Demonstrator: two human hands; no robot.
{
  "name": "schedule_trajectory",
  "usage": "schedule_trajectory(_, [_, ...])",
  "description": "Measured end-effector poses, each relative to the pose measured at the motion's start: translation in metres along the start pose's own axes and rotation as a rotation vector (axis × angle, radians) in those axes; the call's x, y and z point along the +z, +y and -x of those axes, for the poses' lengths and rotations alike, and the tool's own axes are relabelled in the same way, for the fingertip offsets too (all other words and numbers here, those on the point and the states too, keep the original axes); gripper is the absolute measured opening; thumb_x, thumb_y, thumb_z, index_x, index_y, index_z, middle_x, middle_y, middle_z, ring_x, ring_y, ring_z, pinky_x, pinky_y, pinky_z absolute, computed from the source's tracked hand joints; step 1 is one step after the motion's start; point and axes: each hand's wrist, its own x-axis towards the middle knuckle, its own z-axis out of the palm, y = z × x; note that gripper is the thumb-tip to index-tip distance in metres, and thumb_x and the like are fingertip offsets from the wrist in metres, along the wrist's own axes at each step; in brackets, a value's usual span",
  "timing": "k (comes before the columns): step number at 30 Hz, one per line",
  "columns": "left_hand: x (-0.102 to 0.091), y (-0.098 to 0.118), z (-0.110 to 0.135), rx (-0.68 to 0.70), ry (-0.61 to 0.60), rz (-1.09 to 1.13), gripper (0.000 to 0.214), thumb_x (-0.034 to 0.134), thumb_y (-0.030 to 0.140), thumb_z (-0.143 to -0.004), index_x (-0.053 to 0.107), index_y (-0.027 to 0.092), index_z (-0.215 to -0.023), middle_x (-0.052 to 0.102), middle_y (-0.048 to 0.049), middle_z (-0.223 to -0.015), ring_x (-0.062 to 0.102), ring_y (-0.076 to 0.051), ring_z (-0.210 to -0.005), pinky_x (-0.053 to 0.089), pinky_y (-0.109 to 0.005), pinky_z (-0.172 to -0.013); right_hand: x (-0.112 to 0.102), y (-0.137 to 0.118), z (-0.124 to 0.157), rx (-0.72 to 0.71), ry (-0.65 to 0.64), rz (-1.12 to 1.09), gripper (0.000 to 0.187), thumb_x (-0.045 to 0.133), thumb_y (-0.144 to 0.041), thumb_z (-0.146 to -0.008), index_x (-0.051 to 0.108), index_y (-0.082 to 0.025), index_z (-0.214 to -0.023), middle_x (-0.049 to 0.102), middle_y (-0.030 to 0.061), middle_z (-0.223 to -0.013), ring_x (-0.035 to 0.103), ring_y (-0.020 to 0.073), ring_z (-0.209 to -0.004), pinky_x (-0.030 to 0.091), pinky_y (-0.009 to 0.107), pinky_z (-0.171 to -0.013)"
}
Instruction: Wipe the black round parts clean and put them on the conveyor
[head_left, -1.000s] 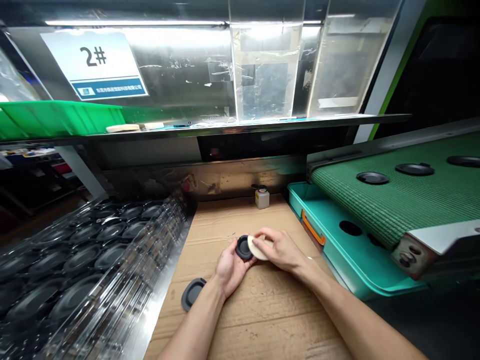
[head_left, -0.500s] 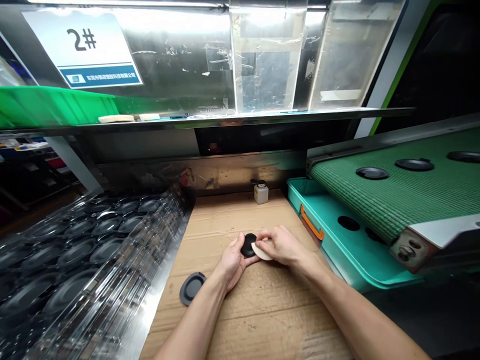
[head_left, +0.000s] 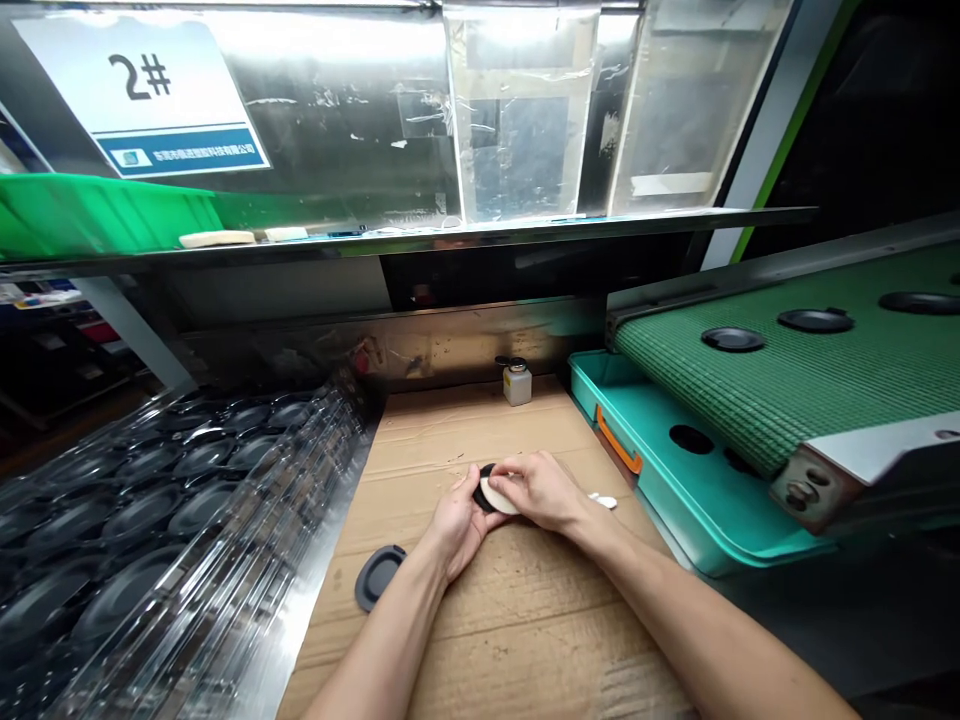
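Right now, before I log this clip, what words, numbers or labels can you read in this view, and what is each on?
"2#": large black characters on the white sign.
Chinese line in the blue strip along the sign's bottom edge: too small to read.
Small bottle: no readable text.

**Hidden by the right hand (head_left: 541, 492)**
Its fingers (head_left: 510, 472) cover most of the black disc (head_left: 483, 494); white scrap (head_left: 602, 500) beside the hand: too small to tell.

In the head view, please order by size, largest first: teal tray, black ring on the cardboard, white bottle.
Teal tray, then black ring, then white bottle; the bottle stands farther away, so that last ranking is unsure.
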Motion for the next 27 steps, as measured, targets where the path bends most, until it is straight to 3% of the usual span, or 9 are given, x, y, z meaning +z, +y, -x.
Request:
schedule_trajectory(3, [-0.005,0.000,-0.002,-0.030,0.052,0.037,0.029,0.051,0.033,-0.090,0.060,0.011,-0.106,0.066,-0.0178,-0.111,0.066,-0.026,-0.098,0.051,-0.048,-0.090,0.006,0.000,0.001,0.058,0.098,0.063,0.029,0.045,-0.045,-0.091,0.071,-0.031,-0.097,0.073,-0.0005,-0.087,0.064,0.0153,-0.078,0.039,0.023,-0.068])
schedule_trajectory(8, [-0.007,0.001,-0.002,-0.036,0.014,0.071,0.031,0.048,0.033,-0.091,0.060,0.009,-0.105,0.066,-0.0197,-0.112,0.065,-0.027,-0.101,0.051,-0.046,-0.091,0.013,0.000,-0.001,-0.009,0.049,0.046,0.031,0.043,-0.048,-0.092,0.070,-0.032,-0.097,0.073,-0.0018,-0.085,0.064,0.0144,-0.076,0.038,0.022,-0.065])
schedule_trajectory(12, [-0.007,0.004,-0.001,-0.077,0.018,0.074,0.038,0.046,0.037,-0.092,0.058,0.006,-0.109,0.063,-0.0241,-0.116,0.064,-0.029,-0.104,0.050,-0.043,-0.092,0.008,0.016,-0.008,0.180,0.290,0.132,0.035,0.038,-0.047,-0.094,0.067,-0.030,-0.105,0.073,0.0017,-0.093,0.065,0.0168,-0.084,0.039,0.024,-0.069])
schedule_trajectory(15, [-0.007,0.006,0.001,-0.119,-0.018,0.099,0.042,0.046,0.040,-0.091,0.055,0.006,-0.114,0.060,-0.0257,-0.120,0.063,-0.030,-0.106,0.051,-0.040,-0.090,-0.001,0.035,-0.008,0.274,0.380,0.150,0.036,0.038,-0.048,-0.094,0.067,-0.030,-0.106,0.072,0.0026,-0.094,0.065,0.0177,-0.086,0.040,0.025,-0.069])
schedule_trajectory(20, [-0.007,0.011,0.007,-0.174,-0.119,0.177,0.044,0.047,0.042,-0.090,0.046,0.016,-0.126,0.059,-0.0227,-0.122,0.065,-0.029,-0.101,0.052,-0.036,-0.080,-0.007,0.066,-0.010,0.389,0.331,0.217,0.038,0.042,-0.051,-0.090,0.071,-0.028,-0.100,0.072,0.0050,-0.087,0.066,0.0215,-0.083,0.039,0.028,-0.063])
schedule_trajectory(23, [-0.005,0.011,0.009,-0.190,-0.163,0.170,0.042,0.047,0.040,-0.090,0.046,0.016,-0.125,0.060,-0.0226,-0.120,0.066,-0.027,-0.097,0.051,-0.033,-0.076,-0.002,0.081,-0.014,0.420,0.298,0.191,0.038,0.045,-0.052,-0.087,0.071,-0.027,-0.099,0.072,0.0053,-0.086,0.066,0.0215,-0.082,0.039,0.027,-0.063])
schedule_trajectory(25, [-0.003,0.010,0.009,-0.151,-0.166,0.106,0.042,0.050,0.039,-0.089,0.048,0.014,-0.123,0.060,-0.0220,-0.119,0.066,-0.026,-0.096,0.050,-0.032,-0.076,0.002,0.088,-0.016,0.422,0.295,0.167,0.038,0.046,-0.051,-0.087,0.072,-0.026,-0.098,0.072,0.0054,-0.087,0.066,0.0213,-0.083,0.040,0.027,-0.064])
schedule_trajectory(27, [0.000,0.005,0.010,-0.021,-0.111,-0.038,0.045,0.057,0.038,-0.086,0.049,0.014,-0.124,0.061,-0.0200,-0.119,0.064,-0.024,-0.098,0.049,-0.031,-0.079,0.004,0.091,-0.017,0.422,0.297,0.154,0.038,0.045,-0.051,-0.087,0.072,-0.026,-0.098,0.072,0.0055,-0.087,0.066,0.0215,-0.083,0.040,0.027,-0.066])
